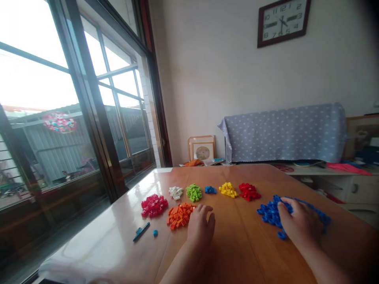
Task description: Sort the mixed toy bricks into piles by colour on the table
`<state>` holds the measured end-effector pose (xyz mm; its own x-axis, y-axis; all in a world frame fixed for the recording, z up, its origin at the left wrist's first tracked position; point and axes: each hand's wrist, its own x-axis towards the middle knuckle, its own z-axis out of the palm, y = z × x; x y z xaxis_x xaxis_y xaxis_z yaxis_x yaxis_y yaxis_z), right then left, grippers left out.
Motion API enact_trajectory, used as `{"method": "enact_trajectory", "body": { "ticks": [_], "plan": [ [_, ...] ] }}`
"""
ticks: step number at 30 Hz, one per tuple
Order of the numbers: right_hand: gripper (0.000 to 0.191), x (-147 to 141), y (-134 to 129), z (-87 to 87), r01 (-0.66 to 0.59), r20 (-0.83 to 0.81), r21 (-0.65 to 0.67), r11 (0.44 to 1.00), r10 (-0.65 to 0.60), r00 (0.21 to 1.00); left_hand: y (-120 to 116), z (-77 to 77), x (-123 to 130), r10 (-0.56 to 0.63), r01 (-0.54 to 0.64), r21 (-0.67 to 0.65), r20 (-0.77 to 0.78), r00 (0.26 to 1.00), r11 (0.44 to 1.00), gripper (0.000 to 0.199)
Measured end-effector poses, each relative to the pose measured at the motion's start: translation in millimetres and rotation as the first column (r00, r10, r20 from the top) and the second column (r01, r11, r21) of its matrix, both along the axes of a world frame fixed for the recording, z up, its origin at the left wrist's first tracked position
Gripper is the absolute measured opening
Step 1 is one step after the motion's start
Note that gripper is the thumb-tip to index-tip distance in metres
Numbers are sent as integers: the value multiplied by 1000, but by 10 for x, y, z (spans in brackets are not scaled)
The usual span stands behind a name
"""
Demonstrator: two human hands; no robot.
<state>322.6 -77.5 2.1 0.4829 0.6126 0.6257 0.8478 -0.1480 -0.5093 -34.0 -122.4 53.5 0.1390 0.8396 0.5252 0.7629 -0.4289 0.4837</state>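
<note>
My left hand (201, 225) hovers by the right edge of a pile of orange building bricks (179, 216). Its fingers are loosely bent and apart, with nothing visible in them. On the right, my right hand (302, 223) lies over a heap of blue plastic pieces, some ring-shaped (269, 213). The thumb stands away from the fingers, and part of the heap is hidden under the hand. One loose blue ring (281, 235) rests just in front of the heap.
Across the wooden table (231, 244) stand piles of pink (154, 206), white (175, 193), green (194, 192), small blue (210, 190), yellow (228, 189) and red bricks (249, 191). A teal pen-like stick (141, 232) and small teal piece (155, 233) lie front left.
</note>
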Motion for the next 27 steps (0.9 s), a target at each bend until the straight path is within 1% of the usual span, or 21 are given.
{"method": "enact_trajectory", "body": {
  "ticks": [2, 4, 6, 8, 9, 10, 12, 14, 16, 18, 20, 22, 25, 27],
  "plan": [
    [39, 92, -7, -1, 18, 1, 19, 1000, -18, 1000, 0, 38, -239, 83, -83, 27, -23, 996, 996, 25],
    [40, 187, -34, 44, 69, -8, 26, 997, -69, 998, 12, 63, -492, 179, -176, 50, -63, 982, 983, 24],
    [41, 249, -69, 98, 141, -35, 13, 990, -140, 990, 45, 59, -715, 294, -285, 97, -93, 951, 953, 28],
    [41, 271, -92, 137, 201, -73, -16, 979, -202, 977, 85, 24, -871, 379, -367, 110, -130, 916, 924, 31],
    [41, 274, -96, 148, 220, -93, -32, 975, -222, 971, 103, -2, -916, 402, -392, 94, -149, 903, 915, 31],
    [41, 280, -92, 156, 231, -111, -46, 972, -235, 966, 117, -30, -938, 383, -374, 83, -173, 907, 924, 32],
    [42, 322, -63, 167, 249, -139, -43, 968, -252, 958, 135, -80, -912, 325, -309, 105, -210, 922, 945, 31],
    [43, 427, -9, 177, 267, -172, -20, 963, -267, 948, 136, -105, -797, 248, -216, 154, -233, 940, 964, 29],
    [46, 601, 60, 181, 295, -234, -36, 955, -295, 926, 119, -92, -601, 148, -105, 181, -239, 960, 978, 28],
    [50, 821, 123, 168, 319, -304, -98, 943, -334, 892, 86, -40, -335, 0, 41, 160, -249, 969, 986, 27],
    [57, 1046, 165, 133, 333, -345, -149, 931, -364, 865, 48, 39, -15, -167, 201, 92, -291, 942, 975, 29],
    [63, 1245, 186, 89, 328, -350, -163, 931, -365, 863, 23, 122, 339, -309, 341, 41, -327, 893, 939, 30],
    [67, 1459, 210, 42, 294, -321, -154, 943, -329, 888, 33, 208, 879, -485, 521, -5, -372, 792, 854, 33],
    [67, 1547, 257, 38, 259, -282, -138, 956, -289, 915, 70, 219, 1216, -559, 607, -1, -391, 731, 795, 33]
  ]
}}
